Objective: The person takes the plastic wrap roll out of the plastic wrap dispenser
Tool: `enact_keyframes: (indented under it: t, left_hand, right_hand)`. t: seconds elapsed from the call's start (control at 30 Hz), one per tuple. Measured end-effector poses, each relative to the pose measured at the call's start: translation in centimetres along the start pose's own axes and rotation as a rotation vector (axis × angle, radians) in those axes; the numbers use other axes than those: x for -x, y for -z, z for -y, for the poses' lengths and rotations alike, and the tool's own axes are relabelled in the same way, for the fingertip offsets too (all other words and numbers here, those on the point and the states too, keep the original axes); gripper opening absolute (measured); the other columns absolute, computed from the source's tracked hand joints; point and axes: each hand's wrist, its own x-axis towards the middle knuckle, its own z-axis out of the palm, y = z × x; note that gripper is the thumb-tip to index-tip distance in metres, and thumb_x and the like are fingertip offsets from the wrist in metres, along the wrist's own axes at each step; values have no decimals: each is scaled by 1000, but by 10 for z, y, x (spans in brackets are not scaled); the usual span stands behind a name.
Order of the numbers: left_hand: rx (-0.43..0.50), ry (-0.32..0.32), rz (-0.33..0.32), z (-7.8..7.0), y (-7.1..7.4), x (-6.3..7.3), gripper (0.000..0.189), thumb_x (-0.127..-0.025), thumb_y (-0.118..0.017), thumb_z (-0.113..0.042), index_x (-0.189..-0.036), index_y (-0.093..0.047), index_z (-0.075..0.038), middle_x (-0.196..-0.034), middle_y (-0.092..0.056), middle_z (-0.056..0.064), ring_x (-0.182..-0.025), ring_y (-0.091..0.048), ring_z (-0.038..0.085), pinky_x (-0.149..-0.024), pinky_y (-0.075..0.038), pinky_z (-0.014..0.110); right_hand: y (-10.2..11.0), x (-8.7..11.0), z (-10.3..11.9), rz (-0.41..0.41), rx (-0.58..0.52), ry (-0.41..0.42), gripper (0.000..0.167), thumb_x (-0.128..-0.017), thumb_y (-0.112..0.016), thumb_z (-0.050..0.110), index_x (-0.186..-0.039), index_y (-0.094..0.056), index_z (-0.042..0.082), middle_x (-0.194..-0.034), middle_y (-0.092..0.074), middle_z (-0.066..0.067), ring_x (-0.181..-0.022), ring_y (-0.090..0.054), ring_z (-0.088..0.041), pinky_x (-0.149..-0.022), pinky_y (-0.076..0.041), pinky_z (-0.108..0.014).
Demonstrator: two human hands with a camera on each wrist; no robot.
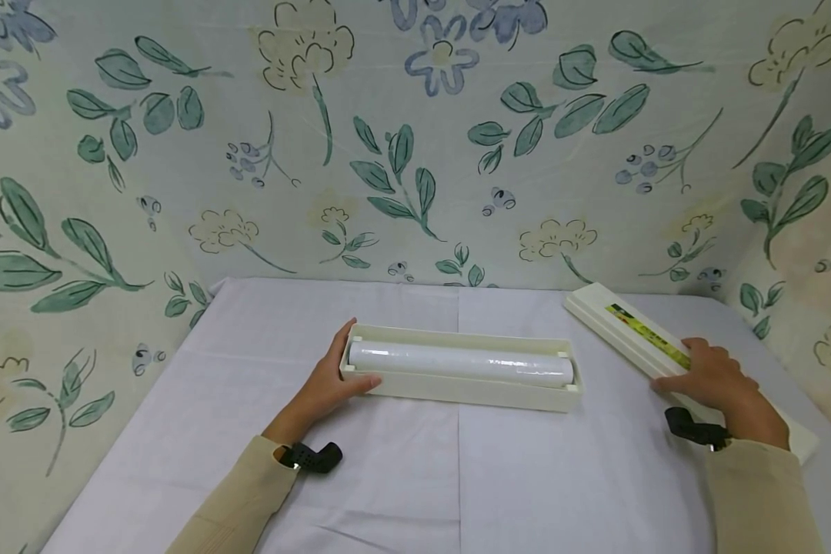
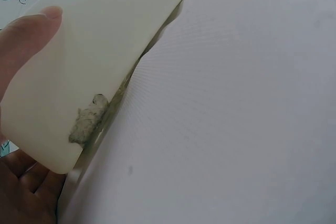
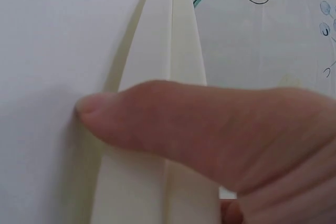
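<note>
A long cream plastic box (image 1: 471,394) without its cover lies across the middle of the table, holding a white, shiny roll of what looks like cling film (image 1: 457,362). My left hand (image 1: 328,385) grips the box's left end, thumb on the near wall and fingers round the far side. In the left wrist view a grey, crusty patch (image 2: 88,121) marks the box wall near its lower corner. To the right, my right hand (image 1: 716,381) holds a long cream lid (image 1: 599,305) with a yellow-green label (image 1: 647,335). In the right wrist view my thumb crosses the lid (image 3: 149,40).
A white cloth (image 1: 388,469) with a centre crease covers the table. Behind and along both sides hangs a floral curtain (image 1: 415,254) close to the table edge. Black wrist cameras sit on both wrists.
</note>
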Motion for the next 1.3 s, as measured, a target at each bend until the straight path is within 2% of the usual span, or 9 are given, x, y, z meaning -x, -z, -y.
enact_keyframes:
  t: [0.17, 0.4, 0.57, 0.8, 0.9, 1.13, 1.3]
  left_hand:
    - [0, 8, 6, 1, 0, -2, 105, -81, -79, -25, -156, -5, -25, -146, -38, 10, -122, -48, 32, -99, -41, 55]
    - [12, -6, 0, 2, -1, 0, 106, -78, -81, -34, -154, -8, -33, -145, -40, 3, -121, -49, 27, -99, -42, 53]
    - [14, -16, -3, 0, -2, 0, 106, -77, -81, -38, -154, -9, -33, -144, -41, 3, -120, -50, 28, -98, -42, 54]
    - [20, 10, -1, 0, -2, 1, 106, -79, -81, -30, -154, -6, -34, -147, -38, 5, -123, -47, 30, -99, -41, 54]
    - [13, 16, 3, -5, -1, 4, 106, -80, -79, -26, -155, -4, -30, -147, -37, 8, -124, -47, 31, -99, -41, 55]
    - [14, 3, 21, -33, 2, 15, 102, -82, -77, -24, -156, -7, -17, -145, -39, 12, -122, -48, 31, -100, -41, 53]
    - [9, -4, 22, -35, 2, 17, 101, -82, -77, -24, -155, -8, -17, -146, -38, 13, -122, -48, 32, -100, -40, 54]
  right_hand:
    - [2, 1, -1, 36, -9, 13, 112, -70, -82, 38, -139, -14, -16, -110, -36, -39, -88, -42, -51, -67, -40, -64]
    - [4, 0, -4, 57, -9, 40, 114, -69, -83, 41, -138, -15, -19, -108, -38, -39, -86, -44, -50, -66, -43, -61]
    - [5, 0, -7, 81, 0, 86, 119, -69, -82, 45, -137, -14, -24, -109, -40, -40, -87, -45, -49, -70, -44, -61]
    - [6, -1, -7, 116, -26, 118, 123, -70, -80, 51, -139, -11, -24, -116, -41, -41, -92, -44, -49, -78, -40, -66]
    - [6, 0, -7, 132, -46, 120, 122, -71, -80, 52, -139, -12, -23, -116, -43, -39, -92, -46, -46, -77, -41, -64]
    - [5, 1, -7, 135, -51, 132, 116, -70, -80, 53, -136, -20, -21, -111, -48, -35, -89, -48, -43, -73, -44, -58]
    - [5, 3, -6, 133, -56, 118, 116, -71, -80, 50, -138, -17, -21, -113, -45, -36, -91, -46, -44, -74, -42, -58]
